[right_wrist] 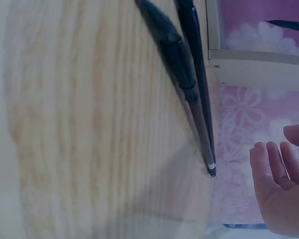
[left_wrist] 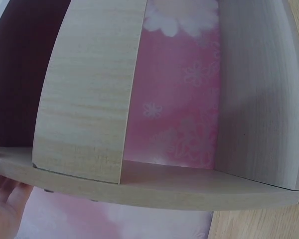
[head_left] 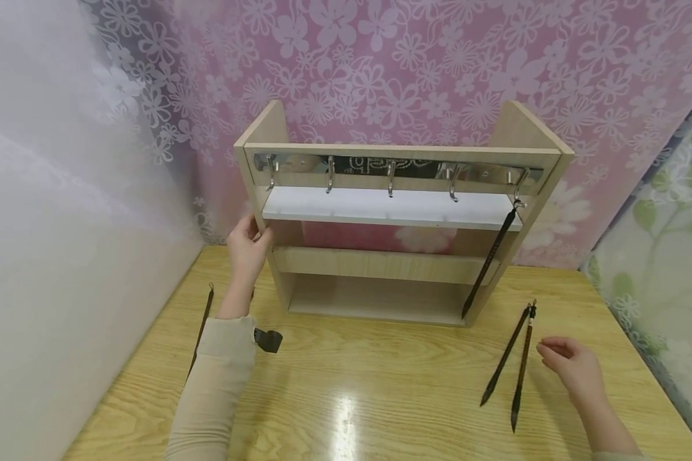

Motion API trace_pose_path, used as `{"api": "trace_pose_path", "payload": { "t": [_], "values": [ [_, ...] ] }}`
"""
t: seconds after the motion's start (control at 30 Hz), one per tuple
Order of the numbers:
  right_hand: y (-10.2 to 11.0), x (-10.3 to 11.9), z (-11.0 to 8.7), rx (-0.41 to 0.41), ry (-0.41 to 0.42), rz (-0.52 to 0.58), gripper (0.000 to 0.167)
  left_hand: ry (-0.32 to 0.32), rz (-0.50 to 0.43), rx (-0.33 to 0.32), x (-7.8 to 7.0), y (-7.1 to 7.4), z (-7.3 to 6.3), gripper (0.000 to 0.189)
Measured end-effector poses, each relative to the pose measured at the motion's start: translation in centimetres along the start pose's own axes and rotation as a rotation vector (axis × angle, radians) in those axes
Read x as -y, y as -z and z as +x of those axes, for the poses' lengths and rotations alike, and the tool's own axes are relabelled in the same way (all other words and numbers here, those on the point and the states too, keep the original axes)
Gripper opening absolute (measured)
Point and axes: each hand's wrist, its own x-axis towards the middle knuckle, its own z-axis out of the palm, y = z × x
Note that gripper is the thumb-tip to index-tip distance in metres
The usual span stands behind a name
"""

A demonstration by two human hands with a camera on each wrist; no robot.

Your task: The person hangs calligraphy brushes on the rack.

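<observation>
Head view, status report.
Left hand grips side of pale wooden rack. Right hand empty, beside two slender dark brushes; nothing between. Another brush hangs from rightmost silver metal hook.

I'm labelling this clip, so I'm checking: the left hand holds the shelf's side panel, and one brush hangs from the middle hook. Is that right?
Not quite: the hanging brush is on the rightmost hook, as the head view shows. The left hand does hold the shelf's side panel.

A wood-grained table (head_left: 380, 371) bears a rack (head_left: 380, 264) and brushes (head_left: 525, 358).
</observation>
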Motion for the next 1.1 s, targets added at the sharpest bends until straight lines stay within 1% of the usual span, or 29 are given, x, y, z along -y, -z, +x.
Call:
{"api": "trace_pose_path", "payload": {
  "t": [0.27,0.4,0.57,0.77,0.8,0.97,1.03,1.1],
  "values": [
    [0.2,-0.7,-0.1,0.011,-0.047,-0.009,0.044,0.019,-0.007,0.029,0.1,0.2,0.2,0.035],
    [0.1,-0.8,0.0,0.027,-0.051,-0.019,0.047,0.020,-0.013,0.021,0.1,0.2,0.1,0.035],
    [0.1,-0.9,0.3,0.065,-0.059,-0.023,0.049,0.028,-0.011,0.010,0.1,0.2,0.1,0.034],
    [0.1,-1.6,0.7,0.137,-0.142,-0.001,0.059,0.046,-0.008,0.007,0.0,0.0,0.2,0.033],
    [0.0,-1.7,0.8,0.130,-0.162,0.024,0.059,0.046,-0.009,0.009,0.0,0.0,0.2,0.033],
    [-0.2,-2.0,1.0,0.163,-0.167,0.046,0.059,0.022,-0.006,0.007,0.0,0.0,0.2,0.033],
    [-0.3,-1.8,1.1,0.202,-0.161,0.020,0.062,0.007,0.003,0.000,0.0,0.0,0.0,0.031],
    [-0.3,-1.6,1.1,0.218,-0.173,-0.002,0.063,-0.007,0.011,-0.003,0.0,0.0,0.0,0.030]
  ]
}}
